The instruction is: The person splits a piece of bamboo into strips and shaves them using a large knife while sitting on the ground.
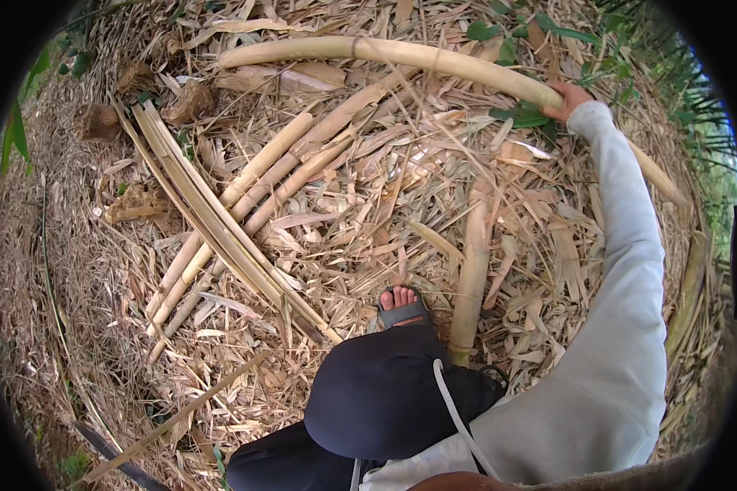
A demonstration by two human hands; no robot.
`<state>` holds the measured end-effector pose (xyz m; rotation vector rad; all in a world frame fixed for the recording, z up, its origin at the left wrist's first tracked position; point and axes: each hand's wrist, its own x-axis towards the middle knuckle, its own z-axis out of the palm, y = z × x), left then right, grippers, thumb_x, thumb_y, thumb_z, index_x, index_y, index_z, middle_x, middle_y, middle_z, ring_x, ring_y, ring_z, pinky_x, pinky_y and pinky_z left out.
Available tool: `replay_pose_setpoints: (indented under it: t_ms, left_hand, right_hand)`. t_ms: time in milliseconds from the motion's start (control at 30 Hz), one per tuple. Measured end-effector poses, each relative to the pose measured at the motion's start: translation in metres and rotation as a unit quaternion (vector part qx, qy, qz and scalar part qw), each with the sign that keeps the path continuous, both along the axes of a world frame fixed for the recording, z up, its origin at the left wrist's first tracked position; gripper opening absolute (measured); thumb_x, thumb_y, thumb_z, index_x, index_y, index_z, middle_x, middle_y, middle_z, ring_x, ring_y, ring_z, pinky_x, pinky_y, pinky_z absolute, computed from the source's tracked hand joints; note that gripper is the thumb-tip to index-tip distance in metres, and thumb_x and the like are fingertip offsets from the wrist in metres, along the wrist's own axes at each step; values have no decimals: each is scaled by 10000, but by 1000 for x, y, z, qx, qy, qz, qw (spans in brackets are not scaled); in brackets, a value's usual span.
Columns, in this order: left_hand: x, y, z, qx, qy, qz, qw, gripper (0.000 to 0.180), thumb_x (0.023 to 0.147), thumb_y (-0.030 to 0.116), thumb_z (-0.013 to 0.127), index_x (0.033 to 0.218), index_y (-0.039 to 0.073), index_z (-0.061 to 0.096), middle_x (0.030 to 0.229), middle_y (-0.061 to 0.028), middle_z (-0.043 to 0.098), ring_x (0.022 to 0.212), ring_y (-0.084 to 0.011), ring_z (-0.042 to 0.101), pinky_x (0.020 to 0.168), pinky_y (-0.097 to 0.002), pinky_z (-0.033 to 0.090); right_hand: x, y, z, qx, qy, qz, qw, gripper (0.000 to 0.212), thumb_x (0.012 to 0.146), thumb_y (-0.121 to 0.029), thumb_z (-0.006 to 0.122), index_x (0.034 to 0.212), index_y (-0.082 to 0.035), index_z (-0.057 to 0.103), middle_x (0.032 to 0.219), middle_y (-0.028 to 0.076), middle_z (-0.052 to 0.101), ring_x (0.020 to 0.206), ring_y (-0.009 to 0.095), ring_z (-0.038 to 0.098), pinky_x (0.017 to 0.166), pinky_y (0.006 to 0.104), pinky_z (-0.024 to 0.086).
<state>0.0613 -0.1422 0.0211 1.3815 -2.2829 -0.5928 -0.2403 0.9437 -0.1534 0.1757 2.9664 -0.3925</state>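
My right hand (pixel 569 100) is closed around a thick pale bamboo pole (pixel 434 59) at the far right. The pole curves across the far side of the ground, and a pale length (pixel 657 173) shows beyond my sleeve, seemingly the same pole. Left of centre, several bamboo poles (pixel 258 168) lie side by side on the litter. Split bamboo strips (pixel 201 204) rest across them at an angle. A shorter bamboo piece (pixel 472 274) points away from my right leg. My left hand does not show.
Dry leaves and husks (pixel 368 221) cover the ground. Cut stumps (pixel 98 123) stick up at the far left. A thin stick (pixel 176 419) and a dark blade-like strip (pixel 119 458) lie at the near left. My sandalled foot (pixel 401 306) stands near the middle; green plants (pixel 528 114) grow far right.
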Motion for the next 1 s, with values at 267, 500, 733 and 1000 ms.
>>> replay_pose_setpoints:
  t_ms: [267,500,733,1000]
  left_hand:
    - [-16,0,-5,34,50,-11,998,294,873,285,657,725,71,519,429,-26,388,307,-128,368,301,-299,280]
    - [-17,26,-9,-2,73,-124,990,244,820,220,731,779,10,613,508,-12,475,405,-86,408,389,-303,304]
    - [23,48,8,-109,92,-85,986,324,795,283,736,876,-23,663,662,-92,643,593,-205,599,576,-351,457]
    - [-10,65,59,-118,164,-103,974,277,810,285,734,742,28,655,524,-4,529,473,-94,435,473,-308,358]
  right_hand:
    - [16,-114,105,-353,-252,-165,886,490,865,-458,594,969,21,601,606,88,579,449,163,561,414,301,485]
    - [137,-199,70,-340,-161,-119,919,582,759,-439,767,1186,-72,618,735,60,657,486,135,588,458,288,498]
    - [238,-352,73,-466,-85,-77,877,373,818,-119,738,1123,3,562,740,54,613,540,113,568,453,255,471]
    - [236,-406,190,-417,-41,49,907,317,837,-76,679,1113,23,560,802,53,611,623,120,570,576,261,483]
